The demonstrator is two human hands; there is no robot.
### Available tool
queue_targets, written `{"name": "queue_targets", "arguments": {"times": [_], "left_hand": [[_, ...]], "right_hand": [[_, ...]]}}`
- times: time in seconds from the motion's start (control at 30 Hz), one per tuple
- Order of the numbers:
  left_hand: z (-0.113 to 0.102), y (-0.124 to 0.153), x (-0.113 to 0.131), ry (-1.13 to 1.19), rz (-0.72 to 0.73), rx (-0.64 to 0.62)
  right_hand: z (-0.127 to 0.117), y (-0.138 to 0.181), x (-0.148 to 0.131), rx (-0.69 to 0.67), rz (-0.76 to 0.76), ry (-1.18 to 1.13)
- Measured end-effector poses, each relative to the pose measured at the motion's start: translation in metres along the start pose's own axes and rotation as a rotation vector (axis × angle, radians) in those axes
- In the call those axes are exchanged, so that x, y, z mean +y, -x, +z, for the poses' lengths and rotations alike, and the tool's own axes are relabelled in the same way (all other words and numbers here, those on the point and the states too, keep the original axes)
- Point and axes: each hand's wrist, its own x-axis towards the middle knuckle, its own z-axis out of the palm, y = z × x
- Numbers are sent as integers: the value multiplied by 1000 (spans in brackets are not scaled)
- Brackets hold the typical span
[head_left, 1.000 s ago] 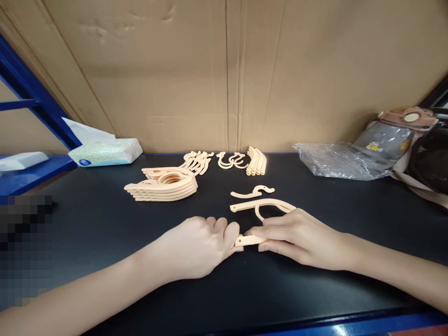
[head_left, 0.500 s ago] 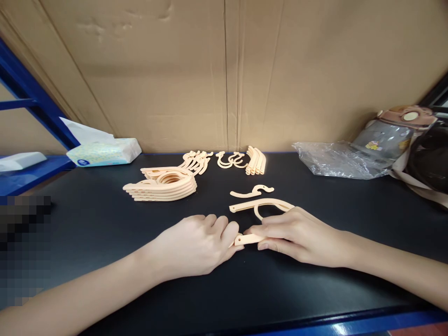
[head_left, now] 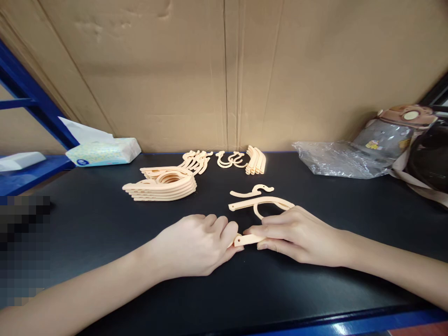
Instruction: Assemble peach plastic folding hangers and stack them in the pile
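Note:
Both hands meet at the middle of the black table top [head_left: 105,242]. My left hand [head_left: 196,245] is curled, its fingertips pinching the left end of a peach plastic hanger piece [head_left: 245,240]. My right hand [head_left: 297,233] lies over the same piece, fingers closed on it. A curved hanger arm [head_left: 261,203] reaches out from under my right hand. Just behind it lies a loose hook part [head_left: 252,191].
A stack of peach hanger pieces [head_left: 163,186] sits to the left, with more hook parts [head_left: 231,160] and bars [head_left: 256,161] along the cardboard wall [head_left: 224,70]. A tissue pack [head_left: 101,151] lies back left. A clear plastic bag [head_left: 332,161] and a bottle [head_left: 392,133] are at right.

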Motion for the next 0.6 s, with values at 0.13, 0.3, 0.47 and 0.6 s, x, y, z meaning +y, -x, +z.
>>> {"name": "queue_targets", "arguments": {"times": [0.13, 0.3, 0.47, 0.6], "left_hand": [[2, 0, 0, 7, -13, 11], [2, -1, -1, 6, -9, 41], [1, -2, -1, 30, -14, 37], [1, -1, -1, 42, -21, 20]], "right_hand": [[0, -1, -1, -1, 0, 14], [-1, -1, -2, -16, 21, 15], [-1, -1, -2, -5, 5, 61], [-2, -1, -2, -27, 31, 33]]}}
